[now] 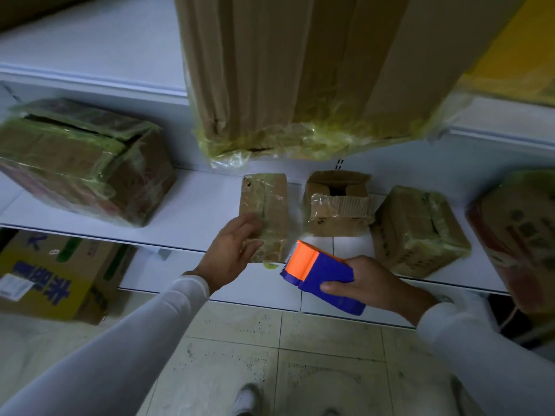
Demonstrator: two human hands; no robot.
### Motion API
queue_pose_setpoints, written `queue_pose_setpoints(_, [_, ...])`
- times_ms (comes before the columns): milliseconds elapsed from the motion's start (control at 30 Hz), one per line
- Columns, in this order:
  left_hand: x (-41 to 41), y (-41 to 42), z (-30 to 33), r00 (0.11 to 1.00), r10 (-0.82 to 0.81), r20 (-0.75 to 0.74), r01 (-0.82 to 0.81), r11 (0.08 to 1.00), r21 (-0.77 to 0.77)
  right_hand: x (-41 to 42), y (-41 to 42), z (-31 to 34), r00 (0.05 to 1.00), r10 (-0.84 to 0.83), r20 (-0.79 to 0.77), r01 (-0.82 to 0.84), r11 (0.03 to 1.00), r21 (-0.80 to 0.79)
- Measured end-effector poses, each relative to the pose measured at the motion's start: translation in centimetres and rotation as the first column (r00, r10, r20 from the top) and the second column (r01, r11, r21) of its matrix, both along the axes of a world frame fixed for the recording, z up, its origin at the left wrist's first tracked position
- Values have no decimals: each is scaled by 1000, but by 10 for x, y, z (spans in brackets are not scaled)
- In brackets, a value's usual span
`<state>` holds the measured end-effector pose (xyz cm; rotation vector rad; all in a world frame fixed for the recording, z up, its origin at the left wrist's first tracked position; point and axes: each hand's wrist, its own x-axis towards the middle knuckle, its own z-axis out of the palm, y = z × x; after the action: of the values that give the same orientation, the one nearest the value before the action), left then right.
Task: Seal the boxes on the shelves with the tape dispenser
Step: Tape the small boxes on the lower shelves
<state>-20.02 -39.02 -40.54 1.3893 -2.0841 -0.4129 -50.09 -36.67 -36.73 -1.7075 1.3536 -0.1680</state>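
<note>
Both arms wear long, close-fitting white sleeves [126,340] ending at the wrists, the hands bare. Low in frame, a pale shoe [247,399], possibly a trainer.

both arms reach forward from the bottom corners, each in a long white sleeve that ends at the wrist. the left hand [231,250] is turned palm-right, its fingers [250,225] nearly straight and laid against the near left side of a small box [264,217], thumb low beside its front corner. the right hand [375,283] sits lower and to the right, back of the hand up, fingers curled around the body of the tape dispenser [321,273], thumb pressed on its near face. the two hands are apart.
</note>
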Motion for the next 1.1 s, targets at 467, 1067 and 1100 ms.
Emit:
queue_pose_setpoints(467, [-10, 33, 35, 827, 66, -559, 399, 631, 666, 38, 3, 17, 988, 156, -17, -156, 988, -6])
queue_pose_setpoints(1067, [-7, 33, 6, 761, 209, -614, 453, 508, 733, 39, 1, 7, 983, 184, 19, -185, 982, 46])
queue_pose_setpoints(1100, [-8, 33, 8, 770, 218, -599, 417, 538, 732, 39, 1, 6, 984, 179, 16, -180, 983, 46])
